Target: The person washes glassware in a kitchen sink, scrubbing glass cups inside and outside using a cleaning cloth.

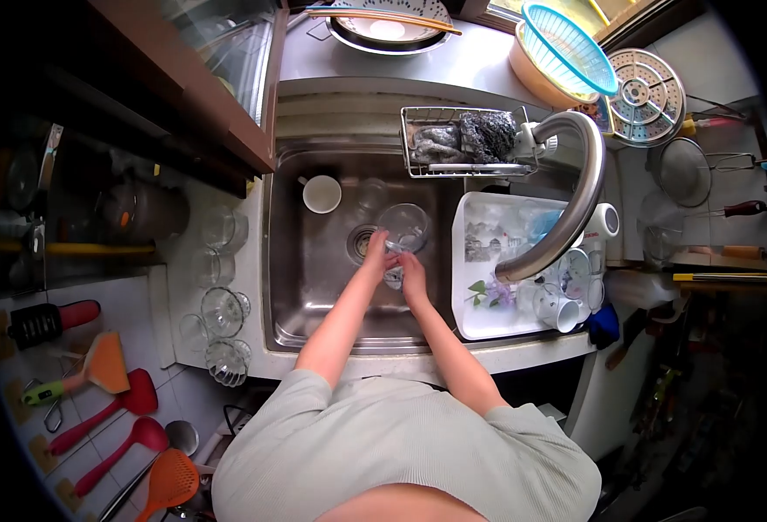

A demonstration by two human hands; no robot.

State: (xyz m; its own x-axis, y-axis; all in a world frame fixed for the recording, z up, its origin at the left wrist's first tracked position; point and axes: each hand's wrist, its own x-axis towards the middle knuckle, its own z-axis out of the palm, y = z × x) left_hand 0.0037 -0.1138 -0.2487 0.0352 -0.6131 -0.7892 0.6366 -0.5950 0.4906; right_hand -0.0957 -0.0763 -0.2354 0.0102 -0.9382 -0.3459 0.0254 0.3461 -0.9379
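Observation:
Both of my hands are together over the steel sink (pixel 314 291), near its drain. My left hand (pixel 376 252) and my right hand (pixel 412 271) are closed around a small clear glass (pixel 393 277), partly hidden by the fingers. Just beyond them a round clear glass bowl (pixel 403 226) rests on the sink floor, with another clear glass (pixel 371 193) behind it. A white mug (pixel 322 194) stands at the sink's back left.
Several glasses (pixel 225 311) line the left counter. Right of the sink, a white tray (pixel 485 324) holds cups under the curved faucet (pixel 588 187). A wire rack (pixel 418 172) with scrubbers hangs at the back. A blue basket (pixel 566 48) sits at the back right.

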